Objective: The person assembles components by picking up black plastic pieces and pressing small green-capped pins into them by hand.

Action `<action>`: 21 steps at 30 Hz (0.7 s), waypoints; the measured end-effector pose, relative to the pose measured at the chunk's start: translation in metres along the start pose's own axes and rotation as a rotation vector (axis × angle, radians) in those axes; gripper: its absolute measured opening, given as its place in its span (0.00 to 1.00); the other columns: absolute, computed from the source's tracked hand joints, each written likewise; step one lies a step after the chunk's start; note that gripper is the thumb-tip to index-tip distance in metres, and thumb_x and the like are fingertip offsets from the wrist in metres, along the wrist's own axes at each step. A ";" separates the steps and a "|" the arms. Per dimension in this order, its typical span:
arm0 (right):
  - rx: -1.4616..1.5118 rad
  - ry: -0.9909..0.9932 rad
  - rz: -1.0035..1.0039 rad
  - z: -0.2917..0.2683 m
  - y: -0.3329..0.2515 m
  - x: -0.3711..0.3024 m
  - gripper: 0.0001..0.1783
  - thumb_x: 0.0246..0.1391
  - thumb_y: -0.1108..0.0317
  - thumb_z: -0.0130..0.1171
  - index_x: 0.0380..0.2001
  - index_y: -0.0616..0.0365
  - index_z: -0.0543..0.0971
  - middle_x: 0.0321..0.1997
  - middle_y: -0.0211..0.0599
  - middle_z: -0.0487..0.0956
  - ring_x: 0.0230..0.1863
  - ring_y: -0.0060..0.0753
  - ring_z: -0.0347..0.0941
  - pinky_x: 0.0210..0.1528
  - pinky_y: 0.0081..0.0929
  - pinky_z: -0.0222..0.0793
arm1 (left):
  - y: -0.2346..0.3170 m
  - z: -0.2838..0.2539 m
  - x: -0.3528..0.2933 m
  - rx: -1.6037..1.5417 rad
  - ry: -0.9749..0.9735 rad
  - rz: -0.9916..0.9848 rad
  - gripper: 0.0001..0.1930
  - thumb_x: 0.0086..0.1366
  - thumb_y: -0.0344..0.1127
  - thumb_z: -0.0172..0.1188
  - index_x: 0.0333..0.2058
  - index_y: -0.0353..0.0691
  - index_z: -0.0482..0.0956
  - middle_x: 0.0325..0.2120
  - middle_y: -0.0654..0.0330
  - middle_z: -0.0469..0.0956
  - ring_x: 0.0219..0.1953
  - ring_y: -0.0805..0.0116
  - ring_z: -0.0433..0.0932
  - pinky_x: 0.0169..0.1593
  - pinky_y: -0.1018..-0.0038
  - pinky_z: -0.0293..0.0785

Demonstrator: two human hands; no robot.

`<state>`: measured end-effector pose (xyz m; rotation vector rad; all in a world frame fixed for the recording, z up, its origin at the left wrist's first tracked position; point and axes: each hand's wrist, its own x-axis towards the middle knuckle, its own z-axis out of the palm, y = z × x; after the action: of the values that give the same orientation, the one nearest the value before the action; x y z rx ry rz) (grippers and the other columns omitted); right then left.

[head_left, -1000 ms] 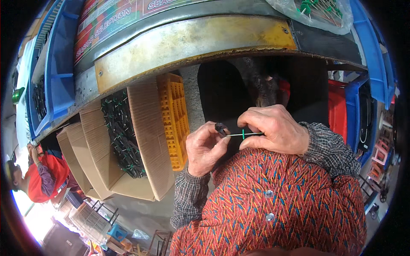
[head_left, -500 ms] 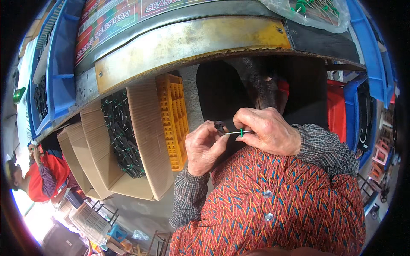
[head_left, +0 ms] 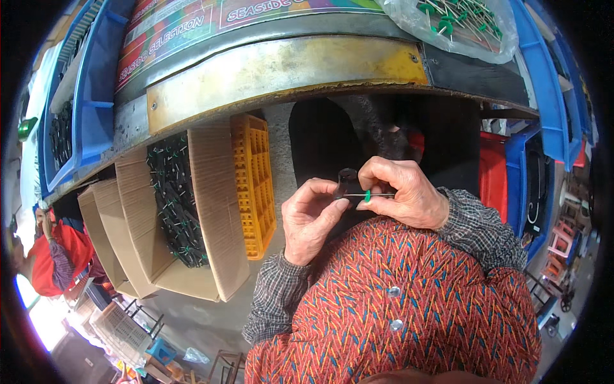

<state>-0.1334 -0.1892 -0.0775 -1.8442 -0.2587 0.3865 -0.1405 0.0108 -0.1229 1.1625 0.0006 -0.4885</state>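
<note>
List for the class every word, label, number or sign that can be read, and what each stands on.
Colourful printed sheet on the bench: large pale lettering, partly cut off; wording not copied here.
Black piece in the left hand, green-collared pin in the right hand: no lettering visible.
Anything smaller: too small or blurred to read.

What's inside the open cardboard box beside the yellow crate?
The cardboard box holds a heap of black pieces with green and pale details; the top layer hides whatever lies underneath.
</note>
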 end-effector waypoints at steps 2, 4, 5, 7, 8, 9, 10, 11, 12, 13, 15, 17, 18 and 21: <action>0.004 0.012 -0.002 -0.002 0.003 -0.001 0.15 0.42 0.79 0.64 0.31 0.61 0.69 0.24 0.31 0.67 0.23 0.20 0.64 0.26 0.22 0.62 | 0.001 0.007 0.000 -0.066 0.006 -0.008 0.10 0.58 0.19 0.60 0.39 0.31 0.75 0.35 0.61 0.76 0.32 0.78 0.75 0.40 0.81 0.72; 0.001 0.037 -0.007 -0.004 0.008 -0.004 0.15 0.42 0.78 0.66 0.32 0.61 0.70 0.24 0.28 0.67 0.23 0.17 0.63 0.26 0.21 0.62 | 0.001 0.010 -0.001 -0.134 0.009 -0.017 0.09 0.58 0.19 0.60 0.38 0.31 0.75 0.35 0.60 0.76 0.31 0.77 0.75 0.39 0.81 0.73; -0.007 0.032 -0.004 -0.006 0.010 -0.006 0.15 0.42 0.78 0.66 0.32 0.61 0.70 0.24 0.28 0.67 0.23 0.17 0.63 0.26 0.21 0.62 | 0.000 0.010 -0.001 -0.062 0.001 -0.012 0.09 0.59 0.20 0.60 0.38 0.31 0.75 0.34 0.60 0.76 0.31 0.77 0.75 0.37 0.81 0.73; 0.097 0.014 0.075 -0.009 0.012 -0.010 0.15 0.43 0.76 0.68 0.34 0.62 0.73 0.25 0.26 0.68 0.24 0.16 0.63 0.26 0.21 0.63 | 0.000 0.011 -0.002 0.003 -0.006 -0.007 0.09 0.59 0.21 0.61 0.38 0.31 0.74 0.33 0.60 0.75 0.31 0.76 0.75 0.35 0.81 0.73; 0.091 0.011 0.080 -0.011 0.014 -0.012 0.15 0.43 0.76 0.68 0.34 0.62 0.73 0.25 0.26 0.68 0.24 0.16 0.63 0.26 0.21 0.63 | 0.002 0.014 -0.001 0.074 -0.010 0.006 0.08 0.59 0.21 0.61 0.37 0.30 0.74 0.33 0.60 0.75 0.31 0.76 0.75 0.36 0.81 0.73; 0.074 0.004 0.069 -0.014 0.016 -0.014 0.16 0.43 0.75 0.69 0.35 0.62 0.74 0.26 0.26 0.69 0.25 0.16 0.64 0.27 0.20 0.63 | 0.003 0.016 -0.001 0.146 -0.014 0.019 0.07 0.59 0.21 0.61 0.37 0.30 0.75 0.34 0.59 0.74 0.31 0.76 0.74 0.36 0.80 0.73; 0.059 -0.002 0.059 -0.014 0.018 -0.015 0.16 0.43 0.74 0.70 0.36 0.63 0.76 0.27 0.25 0.71 0.26 0.15 0.66 0.28 0.20 0.64 | 0.002 0.017 0.000 0.139 -0.014 0.017 0.07 0.59 0.21 0.61 0.37 0.30 0.75 0.34 0.59 0.74 0.31 0.76 0.74 0.36 0.80 0.73; 0.055 -0.003 0.065 -0.015 0.020 -0.016 0.16 0.43 0.74 0.70 0.36 0.63 0.76 0.27 0.25 0.71 0.26 0.15 0.66 0.28 0.20 0.64 | 0.000 0.020 0.002 0.159 -0.029 0.095 0.08 0.58 0.21 0.61 0.37 0.30 0.75 0.34 0.59 0.75 0.32 0.76 0.74 0.37 0.80 0.72; 0.071 0.002 0.061 -0.014 0.024 -0.016 0.16 0.43 0.74 0.70 0.36 0.62 0.76 0.28 0.26 0.72 0.28 0.15 0.67 0.29 0.19 0.65 | -0.001 0.021 0.003 0.179 -0.045 0.172 0.08 0.58 0.22 0.62 0.36 0.30 0.75 0.33 0.59 0.75 0.33 0.76 0.74 0.38 0.80 0.72; 0.085 0.008 0.059 -0.015 0.027 -0.017 0.16 0.42 0.74 0.70 0.36 0.62 0.77 0.29 0.27 0.74 0.30 0.16 0.69 0.31 0.18 0.66 | 0.000 0.024 0.003 0.197 -0.032 0.138 0.08 0.56 0.21 0.63 0.36 0.30 0.76 0.33 0.59 0.75 0.34 0.76 0.74 0.39 0.80 0.71; 0.081 0.011 0.062 -0.016 0.032 -0.019 0.16 0.42 0.74 0.70 0.36 0.62 0.77 0.30 0.28 0.75 0.31 0.16 0.70 0.32 0.18 0.67 | -0.001 0.027 0.005 0.269 -0.032 0.171 0.08 0.55 0.21 0.63 0.35 0.30 0.76 0.33 0.58 0.76 0.34 0.75 0.74 0.39 0.80 0.71; 0.082 0.010 0.063 -0.018 0.034 -0.019 0.16 0.42 0.74 0.70 0.36 0.62 0.77 0.31 0.28 0.76 0.32 0.16 0.72 0.33 0.17 0.68 | -0.002 0.029 0.008 0.345 -0.028 0.201 0.09 0.54 0.21 0.64 0.34 0.30 0.76 0.32 0.57 0.76 0.33 0.74 0.75 0.38 0.80 0.72; 0.071 0.001 0.088 -0.019 0.035 -0.020 0.15 0.42 0.74 0.70 0.35 0.61 0.78 0.31 0.29 0.76 0.33 0.17 0.72 0.34 0.18 0.68 | -0.003 0.029 0.009 0.396 -0.026 0.237 0.09 0.53 0.20 0.64 0.33 0.30 0.77 0.32 0.56 0.77 0.33 0.73 0.75 0.37 0.79 0.72; 0.075 0.000 0.120 -0.019 0.040 -0.021 0.15 0.42 0.75 0.70 0.35 0.61 0.78 0.32 0.29 0.77 0.33 0.18 0.72 0.35 0.19 0.68 | -0.002 0.032 0.012 0.480 -0.010 0.280 0.09 0.51 0.20 0.66 0.32 0.31 0.77 0.30 0.55 0.78 0.31 0.72 0.76 0.35 0.79 0.72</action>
<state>-0.1463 -0.2257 -0.1072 -1.7910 -0.1317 0.4730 -0.1380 -0.0223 -0.1151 1.6005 -0.2988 -0.2489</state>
